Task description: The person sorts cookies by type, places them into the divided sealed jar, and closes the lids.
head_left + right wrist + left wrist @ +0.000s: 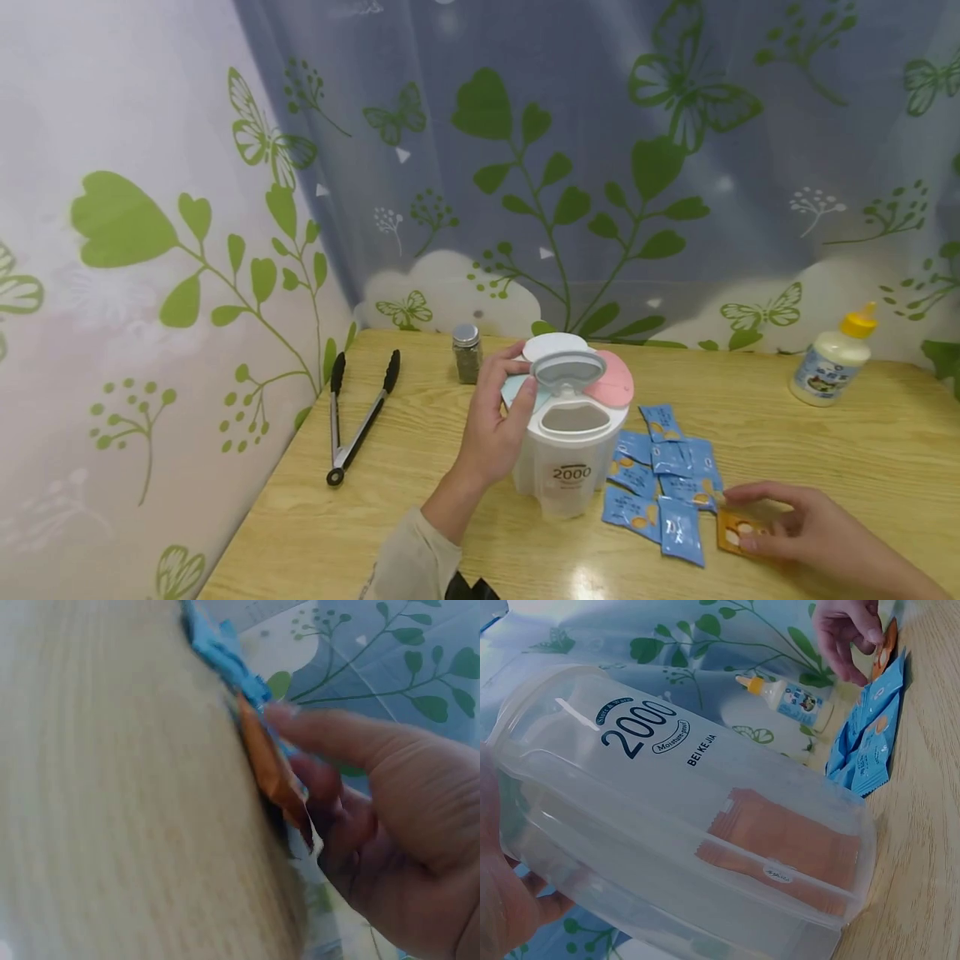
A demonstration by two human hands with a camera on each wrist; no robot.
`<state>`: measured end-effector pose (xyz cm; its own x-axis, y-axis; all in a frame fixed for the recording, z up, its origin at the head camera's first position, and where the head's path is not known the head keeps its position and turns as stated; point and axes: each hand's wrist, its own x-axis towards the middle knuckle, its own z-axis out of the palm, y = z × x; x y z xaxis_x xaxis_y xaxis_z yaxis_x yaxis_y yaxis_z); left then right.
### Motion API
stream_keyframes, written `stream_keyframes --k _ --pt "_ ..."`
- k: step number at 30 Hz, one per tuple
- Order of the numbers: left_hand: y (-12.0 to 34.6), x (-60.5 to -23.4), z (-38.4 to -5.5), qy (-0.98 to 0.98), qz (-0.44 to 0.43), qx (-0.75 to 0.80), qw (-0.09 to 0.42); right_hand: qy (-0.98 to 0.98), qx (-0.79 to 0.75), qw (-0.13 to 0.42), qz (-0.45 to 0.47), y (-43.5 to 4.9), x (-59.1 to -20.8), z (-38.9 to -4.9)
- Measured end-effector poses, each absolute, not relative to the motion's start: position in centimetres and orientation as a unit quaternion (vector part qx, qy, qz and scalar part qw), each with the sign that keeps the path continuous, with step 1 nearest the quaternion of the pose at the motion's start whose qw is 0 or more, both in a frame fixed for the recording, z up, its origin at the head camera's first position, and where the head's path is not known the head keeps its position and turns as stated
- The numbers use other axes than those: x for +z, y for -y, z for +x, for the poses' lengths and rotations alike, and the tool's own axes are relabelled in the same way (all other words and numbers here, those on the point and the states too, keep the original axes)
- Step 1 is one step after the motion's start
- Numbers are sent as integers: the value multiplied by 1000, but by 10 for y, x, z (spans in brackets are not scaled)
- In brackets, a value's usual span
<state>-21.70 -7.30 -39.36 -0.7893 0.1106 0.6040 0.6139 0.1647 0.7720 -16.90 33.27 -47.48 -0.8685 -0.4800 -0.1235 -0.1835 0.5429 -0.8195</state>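
A clear plastic storage container [566, 479], marked "2000", stands upright on the table. Its lid has white, pink and blue-green sections, and the front grey-rimmed flap [570, 369] is raised over an opening. My left hand [491, 425] grips the lid's left side. Through the container's wall, the left wrist view shows an orange packet [780, 844] lying inside near the bottom. On the right, my right hand [802, 529] pinches another orange packet [738, 531] close to the tabletop. Several blue packets [682, 529] lie in a loose pile between this hand and the container.
Black-tipped metal tongs [363, 425] lie spread at the left of the table. A small spice jar [467, 354] with a silver cap stands behind my left hand. Back right is a bottle [827, 367] with a yellow nozzle. A leaf-patterned curtain [570, 200] borders the back.
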Motion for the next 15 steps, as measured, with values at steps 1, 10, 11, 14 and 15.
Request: stream_keyframes --k 1,10,11,14,15 --pt "73 -394 -217 734 -248 -595 212 -872 -419 158 -198 -334 -477 -169" --pt "73 -393 -217 735 -247 -591 221 -916 -318 115 -213 -334 -478 -171" --pt "73 -393 -217 735 -247 -591 222 -914 -323 121 -215 -334 -477 -171" --pt "73 -393 -217 735 -249 -589 226 -903 -345 139 -215 -333 -476 -171" --pt "74 -393 -217 734 -250 -589 227 -896 -359 147 -215 -333 -476 -171"
